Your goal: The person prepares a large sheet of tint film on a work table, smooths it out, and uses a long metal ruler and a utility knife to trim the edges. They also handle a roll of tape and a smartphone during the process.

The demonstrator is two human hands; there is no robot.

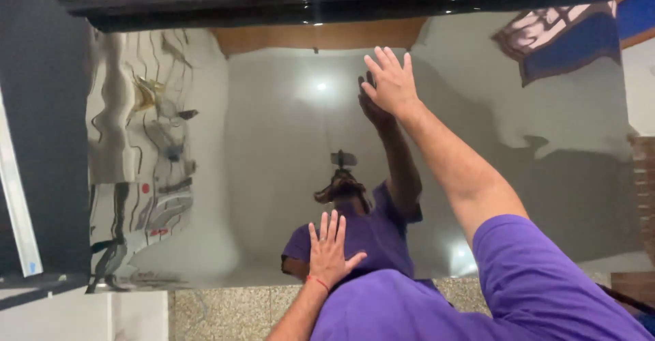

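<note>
Both palms are pressing flat on the mirror-like steel panel [273, 177], gripping nothing: right hand [390, 82] far, left hand [330, 249] near, likely steadying it.

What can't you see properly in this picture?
- Head view: the palm of the right hand is hidden, pressed flat against the shiny metal sheet.
- The left hand palm too.
- The sheet's top edge hides under a dark ledge.
- Reflections at left are too warped to tell.
</note>
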